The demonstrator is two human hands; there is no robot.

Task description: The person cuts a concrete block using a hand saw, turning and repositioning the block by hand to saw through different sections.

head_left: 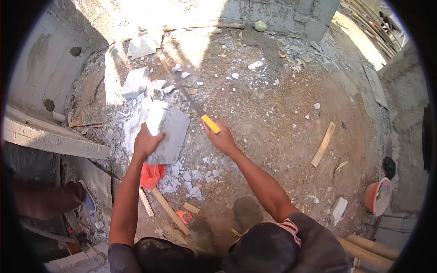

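Observation:
My left hand [148,142] grips the left side of a pale grey lightweight concrete block [174,136], thumb on its face. The block's upper left part is bright white and broken-looking. In my right hand [223,139] is the yellow and orange handle of a hand saw [185,92]. Its long, narrow grey blade points up and left, to the right of the block and apart from it; the blade shows nearly edge-on. White chips lie around the block, and a red plastic bag [153,175] lies just below it.
Another block [135,83] and a flat slab [144,44] lie farther off. Wood strips [323,144] and rubble cover the dirt floor. A pink bucket [377,196] stands at right. Another person's leg [50,200] shows at left, below a concrete ledge [54,139].

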